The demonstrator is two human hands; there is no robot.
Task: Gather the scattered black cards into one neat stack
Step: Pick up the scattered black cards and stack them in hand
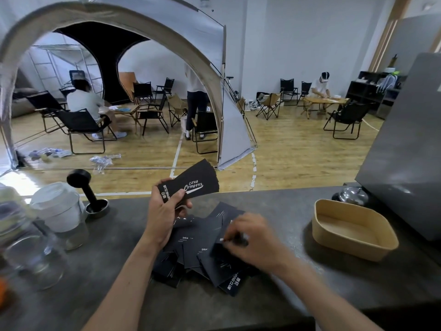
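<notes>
Your left hand (164,211) is gripping the gathered stack (191,185) above the counter (274,204), keeping it ready for more. Your right hand (250,237) is pinching a card from the scattered pile (202,254) lying below.

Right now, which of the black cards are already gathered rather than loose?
The stack of cards gripped in the left hand, lifted above the counter. The scattered cards lie fanned on it.

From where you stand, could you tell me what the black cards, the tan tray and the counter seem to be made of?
Black cards: matte card stock with white print, apparently; thin layered edges show.
Tan tray: probably kraft paperboard or pulp; dull brown, thin rolled rim.
Counter: dark grey, mottled, faint sheen; maybe stone or concrete, hard to tell.
</notes>
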